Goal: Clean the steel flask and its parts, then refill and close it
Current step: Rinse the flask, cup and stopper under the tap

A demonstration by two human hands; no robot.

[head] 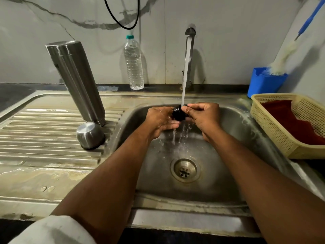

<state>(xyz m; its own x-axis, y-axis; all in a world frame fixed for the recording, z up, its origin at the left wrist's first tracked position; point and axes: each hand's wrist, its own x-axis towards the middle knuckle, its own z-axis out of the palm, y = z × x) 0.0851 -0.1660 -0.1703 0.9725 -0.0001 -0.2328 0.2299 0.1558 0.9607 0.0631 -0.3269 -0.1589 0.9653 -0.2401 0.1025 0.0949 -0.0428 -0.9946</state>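
The steel flask (77, 81) stands mouth down on the draining board, leaning away to the left. Its steel cup lid (90, 135) sits upside down right in front of it. Over the sink bowl (232, 131) both hands hold a small black stopper (178, 114) under the running tap stream (185, 73). My right hand (202, 115) pinches the stopper from the right with curled fingers. My left hand (161, 120) cups it from the left and below, fingers fairly straight. Water drips off the hands toward the drain (184, 170).
A clear plastic water bottle (133, 64) stands at the wall behind the sink, left of the tap (190, 32). At the right are a blue holder (265, 82) with a bottle brush (284, 57) and a yellow basket (274, 124) with a red cloth. The ribbed draining board (44, 134) is wet.
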